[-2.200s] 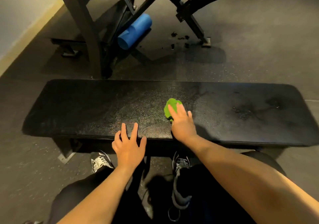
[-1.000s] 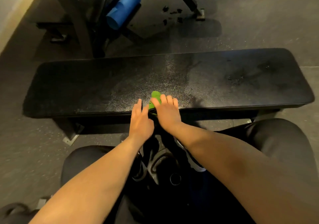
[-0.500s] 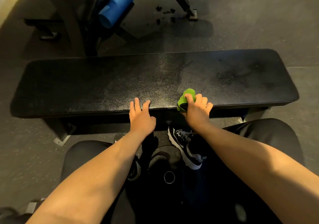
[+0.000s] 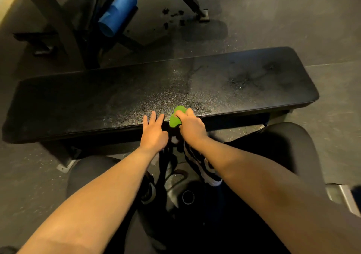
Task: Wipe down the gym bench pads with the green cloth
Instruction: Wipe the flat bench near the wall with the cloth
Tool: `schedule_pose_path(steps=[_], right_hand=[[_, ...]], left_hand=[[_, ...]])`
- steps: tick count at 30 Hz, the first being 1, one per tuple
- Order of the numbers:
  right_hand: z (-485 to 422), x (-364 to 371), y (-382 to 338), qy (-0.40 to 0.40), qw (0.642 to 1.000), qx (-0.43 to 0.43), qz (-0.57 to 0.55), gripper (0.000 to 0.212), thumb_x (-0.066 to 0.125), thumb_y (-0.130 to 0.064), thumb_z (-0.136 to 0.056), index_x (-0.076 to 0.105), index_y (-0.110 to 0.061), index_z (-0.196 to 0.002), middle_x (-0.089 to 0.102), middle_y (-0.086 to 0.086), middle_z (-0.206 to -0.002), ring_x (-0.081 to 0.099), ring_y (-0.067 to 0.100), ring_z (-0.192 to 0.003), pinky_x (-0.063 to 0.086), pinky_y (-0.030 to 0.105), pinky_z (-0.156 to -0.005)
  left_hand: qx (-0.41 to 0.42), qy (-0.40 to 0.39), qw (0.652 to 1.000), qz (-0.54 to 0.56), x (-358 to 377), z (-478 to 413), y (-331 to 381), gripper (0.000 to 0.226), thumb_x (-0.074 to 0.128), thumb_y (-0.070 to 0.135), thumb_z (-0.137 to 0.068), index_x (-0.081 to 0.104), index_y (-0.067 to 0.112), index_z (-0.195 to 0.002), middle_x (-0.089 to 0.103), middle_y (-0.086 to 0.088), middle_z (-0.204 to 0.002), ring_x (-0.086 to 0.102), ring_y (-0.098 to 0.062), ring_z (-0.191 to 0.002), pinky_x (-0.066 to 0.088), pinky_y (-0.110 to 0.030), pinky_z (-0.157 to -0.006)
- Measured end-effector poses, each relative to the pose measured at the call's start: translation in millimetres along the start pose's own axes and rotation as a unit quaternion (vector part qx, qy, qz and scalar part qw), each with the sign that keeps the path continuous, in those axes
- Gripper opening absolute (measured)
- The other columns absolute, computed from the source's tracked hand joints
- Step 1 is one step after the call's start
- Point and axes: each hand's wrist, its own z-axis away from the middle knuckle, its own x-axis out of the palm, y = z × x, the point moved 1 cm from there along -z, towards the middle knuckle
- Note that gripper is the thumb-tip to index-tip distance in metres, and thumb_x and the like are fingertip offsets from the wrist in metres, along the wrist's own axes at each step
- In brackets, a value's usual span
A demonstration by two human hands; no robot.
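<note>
in the head view we see the right hand (image 4: 190,125) gripping the green cloth (image 4: 175,118) on the near edge of the black bench pad (image 4: 97,99). the left hand (image 4: 153,131) rests just left, fingers straight. far right, the pad looks perhaps wet.

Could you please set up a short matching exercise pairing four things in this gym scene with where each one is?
Things:
1. green cloth
2. left hand
3. blue roller pad
4. wet smear

Places:
A. on the machine frame beyond the bench
B. flat on the pad's near edge
C. held by the right hand
D. on the bench pad, right part

Pairs: 1-C, 2-B, 3-A, 4-D
</note>
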Motion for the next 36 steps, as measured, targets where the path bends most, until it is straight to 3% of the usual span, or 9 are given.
schedule_pose_path(steps=[4,8,12,17,22,25,28,32,36], right_hand=[[12.8,-6.4,43.1,0.103,0.987,0.079,-0.099,0.043,0.047,0.007,-0.075,0.057,-0.022,-0.106,0.043,0.009,-0.102,0.055,0.039,-0.083,0.044,0.04,-0.069],[15.5,-0.6,43.1,0.211,0.918,0.204,-0.265,0.042,0.047,0.013,-0.077,0.062,-0.013,-0.108,0.046,0.011,-0.108,0.054,0.031,-0.091,0.039,0.027,-0.077],[6.5,8.6,16.4,0.207,0.866,0.307,-0.335,0.038,0.056,-0.007,-0.088,0.055,-0.019,-0.123,0.049,0.004,-0.114,0.051,0.023,-0.102,0.043,0.028,-0.083],[2.4,31.9,-19.5,0.187,0.835,0.312,-0.412,0.031,0.058,0.002,-0.084,0.056,-0.016,-0.108,0.046,0.007,-0.115,0.054,0.027,-0.099,0.045,0.034,-0.09],[-0.8,44.6,-36.2,0.113,0.848,0.271,-0.441,0.027,0.068,-0.004,-0.084,0.059,-0.024,-0.1,0.059,0.013,-0.116,0.061,0.023,-0.095,0.049,0.027,-0.077],[-1.7,25.4,-19.0,0.155,0.838,0.296,-0.432,0.028,0.066,-0.009,-0.089,0.065,-0.02,-0.114,0.051,0.008,-0.117,0.053,0.018,-0.092,0.044,0.023,-0.085],[-2.7,-1.7,17.6,0.21,0.845,0.296,-0.392,0.029,0.064,-0.006,-0.088,0.069,-0.015,-0.116,0.047,0.011,-0.118,0.053,0.022,-0.093,0.036,0.014,-0.08],[-6.1,-15.0,37.2,0.23,0.882,0.294,-0.287,0.03,0.061,-0.013,-0.091,0.069,-0.016,-0.119,0.044,0.018,-0.124,0.054,0.033,-0.1,0.039,0.027,-0.091],[-5.1,0.3,6.4,0.135,0.966,0.164,-0.145,0.029,0.053,-0.013,-0.094,0.069,-0.027,-0.113,0.043,0.011,-0.122,0.044,0.032,-0.111,0.036,0.03,-0.091]], left_hand=[[-0.004,-0.005,1.0,0.007,2.0,0.3,6.7,0.07,0.049,0.012,-0.097,0.019,0.02,-0.16,-0.003,-0.005,-0.168,-0.016,-0.032,-0.152,0.006,-0.043,-0.123],[-0.008,-0.007,1.0,0.022,3.5,1.6,6.8,0.072,0.05,0.009,-0.097,0.018,0.022,-0.16,-0.005,0.0,-0.168,-0.018,-0.029,-0.152,0.012,-0.042,-0.123],[0.002,-0.005,1.0,0.015,2.6,1.2,4.6,0.072,0.048,0.003,-0.096,0.018,0.021,-0.16,-0.004,-0.003,-0.168,-0.016,-0.031,-0.152,0.01,-0.041,-0.123],[0.009,-0.001,1.0,0.003,2.8,-0.1,2.6,0.073,0.045,-0.002,-0.095,0.021,0.023,-0.159,-0.003,-0.004,-0.168,-0.014,-0.033,-0.152,0.01,-0.038,-0.122],[0.013,0.012,0.999,0.026,7.0,0.2,9.3,0.069,0.042,-0.002,-0.096,0.029,0.027,-0.157,-0.002,-0.008,-0.168,-0.016,-0.033,-0.152,0.004,-0.038,-0.122],[0.04,0.021,0.998,0.031,11.3,-3.2,14.3,0.063,0.044,0.0,-0.097,0.033,0.023,-0.155,0.002,-0.012,-0.168,-0.01,-0.031,-0.153,0.003,-0.034,-0.121],[0.034,0.029,0.998,0.044,15.7,-5.7,18.5,0.061,0.047,0.003,-0.099,0.032,0.021,-0.156,0.002,-0.01,-0.168,-0.01,-0.028,-0.154,0.002,-0.033,-0.121],[0.026,0.026,0.998,0.049,15.4,-5.6,23.1,0.061,0.047,0.006,-0.1,0.031,0.023,-0.156,0.001,-0.007,-0.168,-0.011,-0.026,-0.154,0.004,-0.034,-0.122],[0.027,0.031,0.998,0.042,15.3,-7.1,25.0,0.061,0.047,0.006,-0.098,0.032,0.021,-0.155,0.003,-0.011,-0.168,-0.009,-0.029,-0.154,0.002,-0.036,-0.122]])
